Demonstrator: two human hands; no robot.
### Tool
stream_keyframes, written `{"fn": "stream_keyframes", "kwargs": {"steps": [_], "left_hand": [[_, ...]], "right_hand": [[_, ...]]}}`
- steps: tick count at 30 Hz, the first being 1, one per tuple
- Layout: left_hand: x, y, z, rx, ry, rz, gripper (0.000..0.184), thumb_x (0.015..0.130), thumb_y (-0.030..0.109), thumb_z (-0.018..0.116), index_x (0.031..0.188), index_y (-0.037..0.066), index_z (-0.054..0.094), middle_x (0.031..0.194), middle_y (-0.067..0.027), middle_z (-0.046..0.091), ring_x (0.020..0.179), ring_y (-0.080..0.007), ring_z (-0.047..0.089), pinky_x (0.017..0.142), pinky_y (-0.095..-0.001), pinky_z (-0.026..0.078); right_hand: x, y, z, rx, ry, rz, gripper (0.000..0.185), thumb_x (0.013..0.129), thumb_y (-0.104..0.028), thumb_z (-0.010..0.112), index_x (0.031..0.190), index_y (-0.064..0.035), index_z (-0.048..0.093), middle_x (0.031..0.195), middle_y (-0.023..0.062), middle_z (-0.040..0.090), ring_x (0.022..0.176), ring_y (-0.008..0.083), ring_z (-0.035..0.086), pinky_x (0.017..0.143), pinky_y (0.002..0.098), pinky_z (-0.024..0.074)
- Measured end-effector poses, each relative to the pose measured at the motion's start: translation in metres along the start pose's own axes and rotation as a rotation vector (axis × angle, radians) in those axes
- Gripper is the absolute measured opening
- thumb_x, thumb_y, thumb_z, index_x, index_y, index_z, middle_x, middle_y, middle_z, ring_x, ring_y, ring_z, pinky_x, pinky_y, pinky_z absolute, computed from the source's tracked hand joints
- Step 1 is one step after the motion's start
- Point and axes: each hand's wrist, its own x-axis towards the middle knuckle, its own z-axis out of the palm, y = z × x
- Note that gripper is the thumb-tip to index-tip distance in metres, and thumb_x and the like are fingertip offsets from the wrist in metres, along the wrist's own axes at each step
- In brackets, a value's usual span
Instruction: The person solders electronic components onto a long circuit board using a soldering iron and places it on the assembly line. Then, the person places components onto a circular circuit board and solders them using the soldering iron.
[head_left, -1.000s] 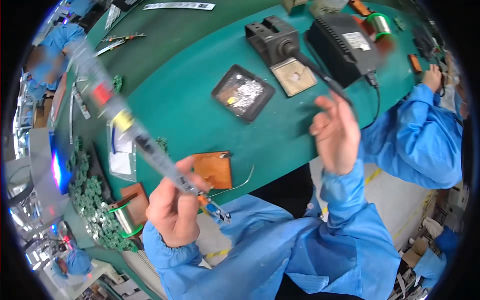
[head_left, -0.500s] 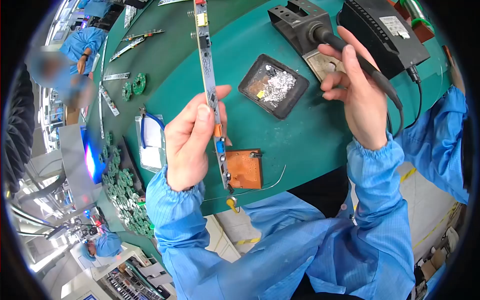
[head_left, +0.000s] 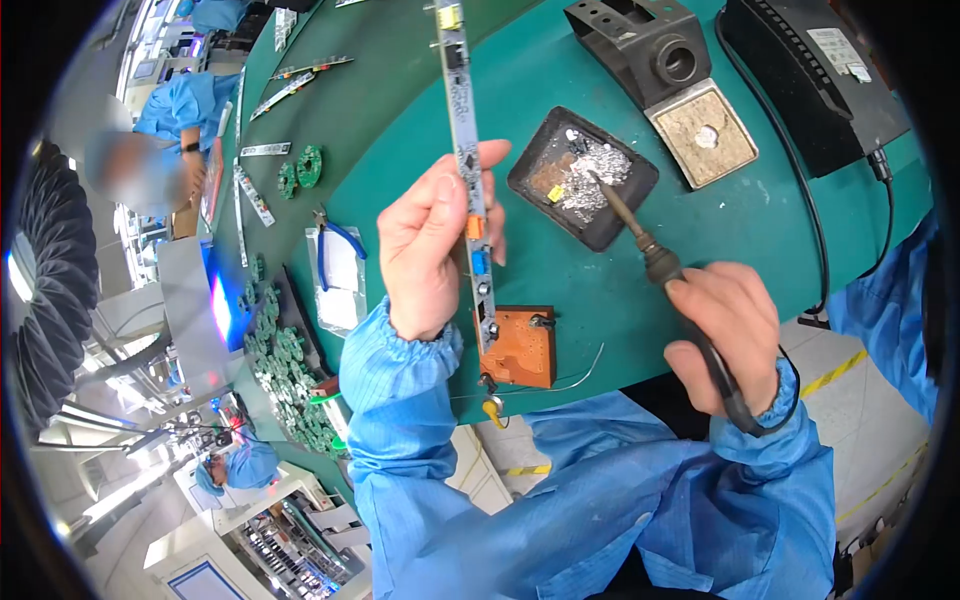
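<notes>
My left hand [head_left: 432, 235] is closed around a long narrow circuit board [head_left: 461, 120], which stands almost upright and carries yellow, orange and blue connectors. In my right hand [head_left: 728, 325] is a soldering iron [head_left: 660, 262], gripped by its dark handle. The iron's tip reaches over the black tray [head_left: 522, 180], at the silvery solder scraps [head_left: 597, 175] inside it; whether it touches them I cannot tell. Behind the lower end of the narrow board lies an orange-brown board [head_left: 525, 345]. The iron's metal stand [head_left: 640, 45] is vacant, with a square sponge tray [head_left: 705, 135] at its front.
A black soldering station [head_left: 800, 80] stands at the right, its cable running down the mat. Blue-handled pliers [head_left: 340, 240] lie on a plastic bag at the left, near many round green boards [head_left: 275, 350]. A co-worker's blue sleeve [head_left: 890, 290] shows at the right edge.
The soldering iron has come out of its stand and swung left and down to the solder scraps in the tray. My left hand still holds the narrow board. The whole view has shifted slightly.
</notes>
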Motion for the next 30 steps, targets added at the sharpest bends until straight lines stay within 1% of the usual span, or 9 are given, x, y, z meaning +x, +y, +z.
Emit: {"fn": "stream_keyframes", "kwargs": {"steps": [3, 6, 9, 10, 16, 17, 18, 24, 30], "left_hand": [[0.0, 0.001, 0.004, -0.061, -0.016, -0.034, 0.046, 0.099, 0.027, 0.043, 0.123, -0.012, 0.049, 0.088, -0.0057, 0.053, 0.061, -0.0129, 0.052, 0.05, -0.0255, 0.046], [0.002, 0.001, 0.005, -0.14, -0.051, -0.045, 0.049, 0.099, 0.029, 0.04, 0.123, -0.013, 0.048, 0.089, -0.0066, 0.055, 0.061, -0.014, 0.053, 0.051, -0.0264, 0.046], [0.005, -0.002, 0.006, -0.094, -0.045, -0.025, 0.049, 0.099, 0.029, 0.041, 0.123, -0.013, 0.049, 0.088, -0.007, 0.056, 0.062, -0.0136, 0.053, 0.053, -0.0265, 0.046], [0.006, -0.002, 0.007, -0.083, -0.047, -0.031, 0.049, 0.099, 0.029, 0.041, 0.123, -0.013, 0.049, 0.088, -0.007, 0.056, 0.062, -0.0136, 0.053, 0.053, -0.0265, 0.046], [0.013, -0.005, 0.015, -0.062, -0.014, -0.011, 0.048, 0.098, 0.029, 0.042, 0.12, -0.013, 0.052, 0.085, -0.0071, 0.059, 0.066, -0.0114, 0.053, 0.055, -0.0237, 0.044], [0.012, -0.004, 0.016, 0.004, 0.001, -0.025, 0.052, 0.097, 0.032, 0.042, 0.121, -0.014, 0.049, 0.084, -0.0079, 0.056, 0.067, -0.0139, 0.05, 0.057, -0.026, 0.042], [0.013, -0.003, 0.018, 0.07, 0.017, -0.038, 0.057, 0.096, 0.035, 0.042, 0.121, -0.015, 0.047, 0.082, -0.0088, 0.053, 0.068, -0.0164, 0.047, 0.059, -0.0283, 0.039], [0.016, -0.007, 0.023, 0.048, 0.034, -0.038, 0.057, 0.096, 0.036, 0.04, 0.12, -0.016, 0.048, 0.08, -0.0087, 0.053, 0.067, -0.0153, 0.044, 0.057, -0.0276, 0.035], [0.017, -0.008, 0.025, 0.052, 0.05, -0.031, 0.058, 0.095, 0.036, 0.041, 0.119, -0.016, 0.048, 0.081, -0.009, 0.053, 0.068, -0.0151, 0.045, 0.058, -0.0282, 0.037]], "right_hand": [[-0.006, -0.003, 0.002, 0.059, 0.009, 0.018, 0.039, 0.075, -0.013, 0.063, 0.108, 0.0064, 0.056, 0.092, 0.0247, 0.061, 0.077, 0.0372, 0.059, 0.072, 0.0448, 0.0479], [-0.011, -0.005, 0.009, 0.319, 0.204, 0.051, 0.035, 0.072, -0.008, 0.07, 0.104, 0.0048, 0.061, 0.088, 0.0205, 0.062, 0.076, 0.032, 0.06, 0.069, 0.0384, 0.049], [-0.004, -0.008, 0.017, 0.315, 0.246, 0.014, 0.038, 0.071, -0.008, 0.071, 0.106, 0.0023, 0.062, 0.086, 0.0193, 0.062, 0.073, 0.031, 0.06, 0.066, 0.0371, 0.0486], [-0.005, -0.01, 0.02, 0.333, 0.285, 0.066, 0.035, 0.07, -0.01, 0.071, 0.104, -0.0007, 0.065, 0.086, 0.0175, 0.06, 0.069, 0.0281, 0.058, 0.064, 0.0364, 0.0477], [-0.008, -0.011, 0.029, 0.4, 0.372, 0.079, 0.026, 0.069, -0.012, 0.071, 0.093, -0.0039, 0.069, 0.078, 0.0121, 0.057, 0.062, 0.0247, 0.055, 0.055, 0.0327, 0.0464], [-0.008, -0.012, 0.031, 0.385, 0.383, 0.065, 0.024, 0.068, -0.013, 0.071, 0.091, -0.0051, 0.07, 0.075, 0.0106, 0.056, 0.06, 0.0243, 0.054, 0.053, 0.0313, 0.0462], [-0.007, -0.012, 0.033, 0.388, 0.389, 0.071, 0.024, 0.068, -0.013, 0.071, 0.091, -0.0051, 0.07, 0.075, 0.0106, 0.056, 0.06, 0.0243, 0.054, 0.053, 0.0313, 0.0462], [-0.003, -0.012, 0.04, 0.35, 0.437, 0.029, 0.018, 0.069, -0.014, 0.072, 0.086, -0.0076, 0.071, 0.075, 0.0082, 0.058, 0.062, 0.0225, 0.059, 0.052, 0.0289, 0.0499], [-0.003, -0.009, 0.04, 0.345, 0.373, 0.0, 0.02, 0.07, -0.016, 0.073, 0.088, -0.0083, 0.072, 0.075, 0.0085, 0.059, 0.063, 0.0238, 0.061, 0.054, 0.0306, 0.0514]]}}
